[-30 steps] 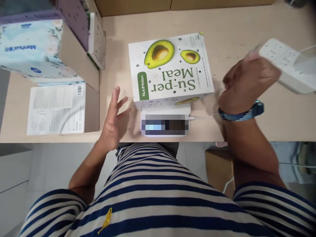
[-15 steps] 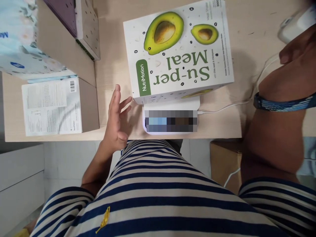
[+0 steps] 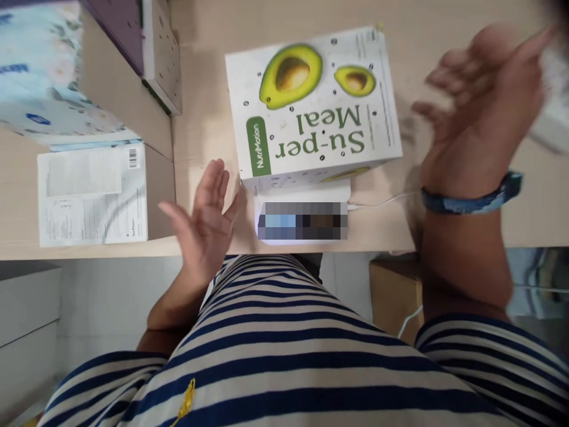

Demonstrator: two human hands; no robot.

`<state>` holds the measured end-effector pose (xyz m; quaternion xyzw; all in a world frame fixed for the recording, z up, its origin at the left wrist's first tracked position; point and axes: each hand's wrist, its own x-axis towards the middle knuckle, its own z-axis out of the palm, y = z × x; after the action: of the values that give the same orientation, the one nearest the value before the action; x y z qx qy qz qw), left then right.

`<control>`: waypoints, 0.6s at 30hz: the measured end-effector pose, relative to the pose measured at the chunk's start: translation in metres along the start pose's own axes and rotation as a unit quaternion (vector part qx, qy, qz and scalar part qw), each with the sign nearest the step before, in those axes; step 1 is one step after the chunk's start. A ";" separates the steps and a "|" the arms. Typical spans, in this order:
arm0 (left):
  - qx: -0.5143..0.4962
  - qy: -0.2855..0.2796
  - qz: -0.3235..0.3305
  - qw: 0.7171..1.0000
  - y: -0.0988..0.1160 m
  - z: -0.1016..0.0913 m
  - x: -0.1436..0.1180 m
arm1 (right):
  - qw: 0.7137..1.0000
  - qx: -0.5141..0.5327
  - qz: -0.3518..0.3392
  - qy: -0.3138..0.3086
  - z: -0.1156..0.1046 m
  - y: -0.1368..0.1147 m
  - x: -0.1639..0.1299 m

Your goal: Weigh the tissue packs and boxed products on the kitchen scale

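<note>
A white box printed with avocados and "Su-per Meal" (image 3: 311,110) lies flat on a small white scale (image 3: 302,216) at the near edge of the wooden desk (image 3: 204,130). My left hand (image 3: 204,222) hovers open just left of the scale, fingers spread, holding nothing. To the right of the box, my right hand (image 3: 480,112) is raised and blurred, fingers apart and empty, with a blue band on its wrist. A white power strip (image 3: 551,101) shows blurred at the far right, behind that hand.
A white box with a barcode label (image 3: 91,196) sits at the desk's left front. Behind it lie a pale blue floral pack (image 3: 44,77) and a purple and white box (image 3: 146,41). A thin white cable (image 3: 386,200) runs right from the scale. A cardboard box (image 3: 393,296) stands under the desk.
My right hand has let go of the power strip and opened, swinging in toward the box. My left hand has spread wider and dropped slightly toward the desk edge.
</note>
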<state>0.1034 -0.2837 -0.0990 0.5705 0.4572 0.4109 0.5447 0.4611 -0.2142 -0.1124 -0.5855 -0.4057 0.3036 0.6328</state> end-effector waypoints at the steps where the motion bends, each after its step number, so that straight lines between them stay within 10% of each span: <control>1: -0.006 0.002 0.008 1.000 0.001 0.007 0.005 | 0.999 0.016 -0.005 -0.039 0.010 -0.010 -0.013; 6: 0.025 -0.024 0.116 0.993 0.017 0.012 -0.002 | 0.952 -0.019 0.008 -0.304 0.029 -0.052 -0.094; 9: 0.098 0.072 0.218 0.968 0.031 -0.013 -0.050 | 0.913 -0.002 0.018 -0.408 0.028 -0.066 -0.127; 13: 0.172 0.338 0.286 0.880 0.041 -0.078 -0.112 | 0.779 0.075 0.083 -0.617 0.074 -0.080 -0.159; 16: 0.142 0.359 0.270 0.882 0.036 -0.149 -0.129 | 0.662 0.111 0.070 -0.738 0.136 -0.082 -0.176; 18: 0.156 0.365 0.212 0.893 0.030 -0.192 -0.129 | 0.633 0.119 0.049 -0.764 0.174 -0.079 -0.180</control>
<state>-0.1116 -0.3613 -0.0525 0.5414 0.5501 0.6194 0.1436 0.2151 -0.2927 -0.0649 -0.0828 -0.6751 0.7184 0.1458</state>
